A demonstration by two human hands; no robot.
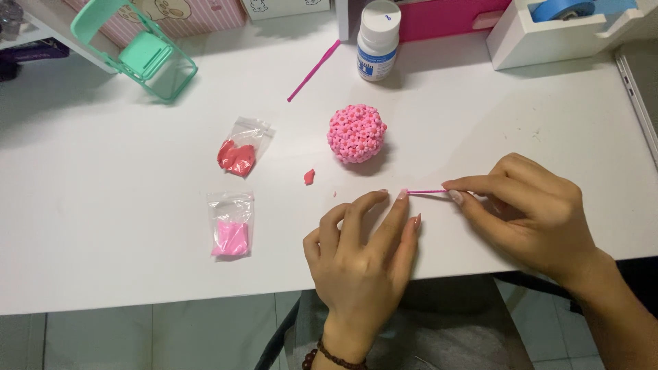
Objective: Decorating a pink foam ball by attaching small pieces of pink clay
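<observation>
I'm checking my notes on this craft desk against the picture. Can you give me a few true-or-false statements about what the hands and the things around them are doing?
1. The right hand pinches a thin pink stick at one end. True.
2. The left hand holds the pink flower ball. False: the ball sits alone on the white table, apart from both hands; a left fingertip meets the stick's other end.
3. Two small clear bags lie left of the ball, one with red clay, one with pink clay. True.
4. The white bottle lies on its side. False: it stands upright, cap on.
5. A loose red scrap lies inside a bag. False: it lies bare on the table.
</observation>
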